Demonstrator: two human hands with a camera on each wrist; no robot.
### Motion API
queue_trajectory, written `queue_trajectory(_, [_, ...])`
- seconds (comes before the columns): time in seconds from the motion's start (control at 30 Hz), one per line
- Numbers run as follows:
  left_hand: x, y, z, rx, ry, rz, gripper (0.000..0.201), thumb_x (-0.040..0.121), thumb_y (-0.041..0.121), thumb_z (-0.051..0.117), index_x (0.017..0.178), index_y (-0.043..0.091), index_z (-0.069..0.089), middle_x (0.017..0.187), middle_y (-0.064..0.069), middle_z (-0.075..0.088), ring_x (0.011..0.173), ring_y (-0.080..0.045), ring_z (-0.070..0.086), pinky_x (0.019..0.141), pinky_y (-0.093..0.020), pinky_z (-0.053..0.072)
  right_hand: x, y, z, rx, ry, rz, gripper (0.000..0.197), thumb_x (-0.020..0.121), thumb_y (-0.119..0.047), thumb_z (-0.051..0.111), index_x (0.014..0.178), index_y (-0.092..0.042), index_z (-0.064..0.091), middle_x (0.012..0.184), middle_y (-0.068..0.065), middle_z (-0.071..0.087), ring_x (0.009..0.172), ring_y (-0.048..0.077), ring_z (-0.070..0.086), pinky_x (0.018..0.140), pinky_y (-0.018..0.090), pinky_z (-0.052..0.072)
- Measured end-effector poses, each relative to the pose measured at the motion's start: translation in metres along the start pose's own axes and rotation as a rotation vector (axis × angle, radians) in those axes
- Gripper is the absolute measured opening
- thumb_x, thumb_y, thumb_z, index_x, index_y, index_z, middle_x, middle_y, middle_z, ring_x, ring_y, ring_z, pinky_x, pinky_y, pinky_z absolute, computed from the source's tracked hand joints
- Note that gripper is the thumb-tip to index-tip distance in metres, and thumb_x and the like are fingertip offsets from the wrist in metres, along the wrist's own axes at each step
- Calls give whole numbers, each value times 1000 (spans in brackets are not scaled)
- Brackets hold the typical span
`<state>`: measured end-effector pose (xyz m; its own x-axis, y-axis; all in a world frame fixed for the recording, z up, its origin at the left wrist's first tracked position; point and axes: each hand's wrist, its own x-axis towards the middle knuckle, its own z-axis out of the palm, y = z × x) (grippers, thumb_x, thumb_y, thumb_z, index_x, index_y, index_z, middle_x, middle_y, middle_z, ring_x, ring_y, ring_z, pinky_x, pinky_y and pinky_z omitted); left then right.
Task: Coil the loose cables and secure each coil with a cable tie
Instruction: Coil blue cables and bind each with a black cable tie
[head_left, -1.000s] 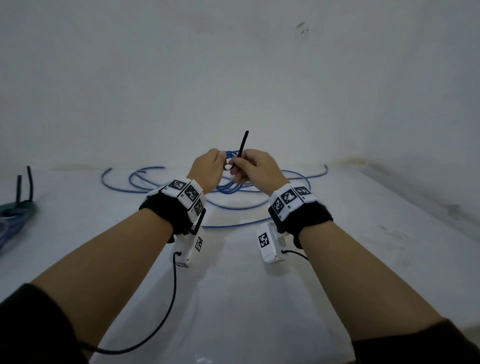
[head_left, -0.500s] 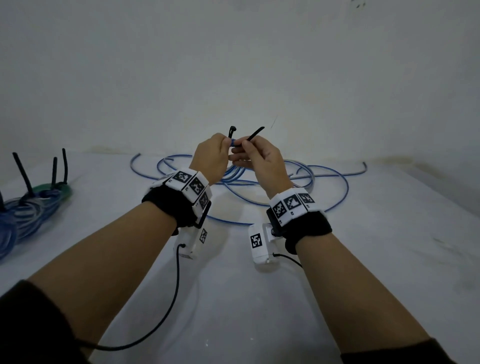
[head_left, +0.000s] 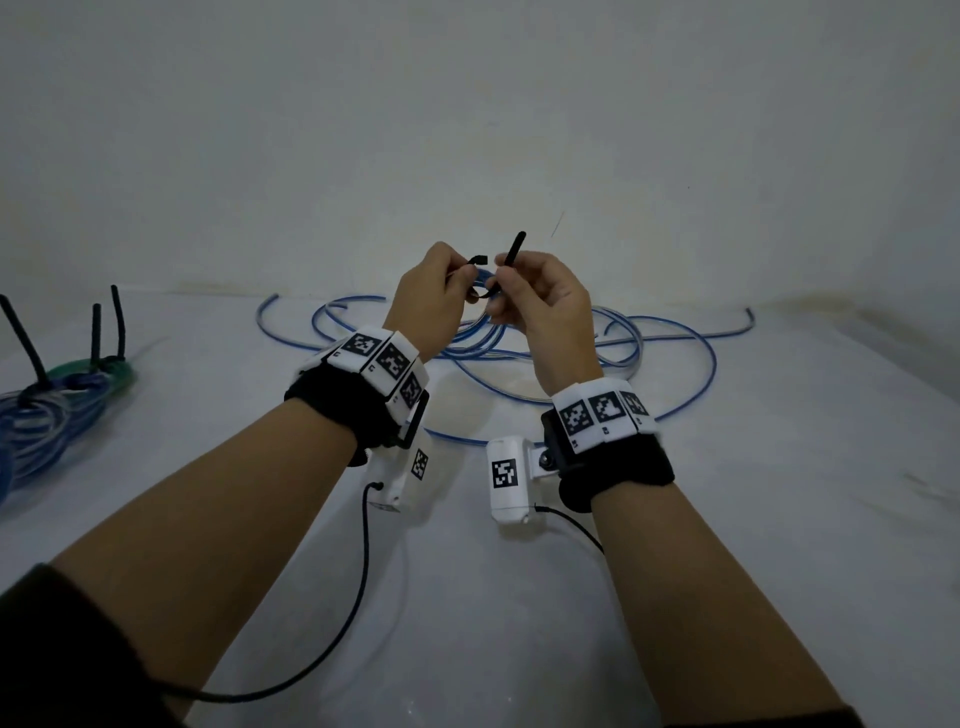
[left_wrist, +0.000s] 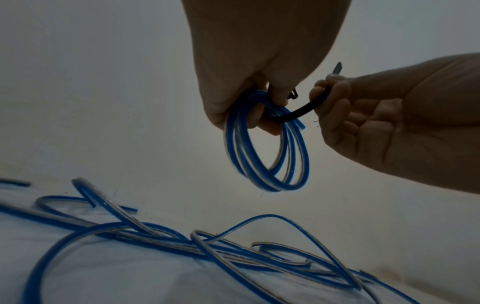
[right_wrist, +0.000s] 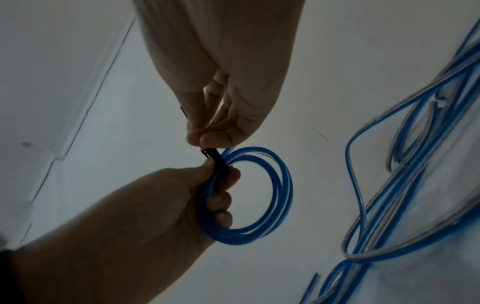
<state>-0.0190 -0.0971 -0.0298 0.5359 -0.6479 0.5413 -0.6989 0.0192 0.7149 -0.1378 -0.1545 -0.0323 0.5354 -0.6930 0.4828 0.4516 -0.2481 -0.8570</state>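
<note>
A small blue cable coil hangs off the table, and my left hand grips its top. A black cable tie runs under the bundle at that spot. Its head end sticks out by my left thumb. My right hand pinches the tail, which points up. In the right wrist view the coil hangs from the left hand, with the tie between the two hands. The tie's two ends stand apart.
Loose blue cables sprawl on the white table behind and under my hands, up to the wall. Tied blue coils and a green one, with tie tails upright, lie at the far left.
The hands lifted the coil off the table. The tie, first a single tail pointing up, now loops under the bundle with both ends showing between the hands.
</note>
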Motion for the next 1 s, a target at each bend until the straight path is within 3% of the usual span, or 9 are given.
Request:
queue_trajectory(0.1, [-2,2,2,-27,12,12,11,97,17,43,89,12,49,80,1,62,72,-4,56,61,-10,37,0,1,-1,29,24,-22,15,90,1,55,98,-12,55,75,9,59,53,12,51,56,24,48])
queue_trajectory(0.2, [-2,7,6,1,12,45,12,96,16,44,86,12,49,71,12,54,62,7,49,57,-5,34,-2,2,-3,7,18,-16,9,93,-4,51,89,-10,57,71,6,57,49,13,44,49,22,40])
queue_trajectory(0.3, [-2,10,11,37,-4,63,13,96,16,46,85,11,51,69,13,50,63,3,46,56,-3,33,-2,2,-7,-21,31,-12,19,96,-10,47,82,-7,59,66,4,55,46,13,40,47,21,36])
queue_trajectory(0.37, [-2,10,14,19,-9,68,12,95,16,48,85,12,53,73,10,53,66,3,48,57,-2,34,-1,1,-11,-38,51,-6,15,95,-10,49,84,-8,59,63,4,56,44,12,40,44,21,36])
queue_trajectory(0.43, [-1,11,16,-2,-4,65,8,94,16,50,87,14,54,73,8,55,65,4,50,58,-2,35,0,-2,-13,-36,65,8,10,93,-7,52,85,-10,56,61,5,57,42,12,40,42,21,35])
queue_trajectory(0.57, [-2,10,15,-64,10,59,2,92,16,54,94,17,53,71,10,59,61,10,54,58,-1,35,1,-10,-15,-32,47,63,18,91,-3,52,74,-8,51,61,13,55,40,12,35,42,23,29])
queue_trajectory(0.77, [-2,9,13,-66,12,82,5,92,14,54,92,10,57,81,1,64,75,-8,60,62,-5,41,3,-10,-14,-89,22,183,20,89,-2,52,69,-6,55,59,13,55,39,12,33,39,20,27])
queue_trajectory(1.0, [-4,9,12,-57,4,85,6,92,14,54,89,9,57,80,3,61,73,-5,58,62,-3,40,3,-10,-13,-105,12,207,20,88,-1,53,69,-4,57,57,12,53,38,13,33,39,20,28])
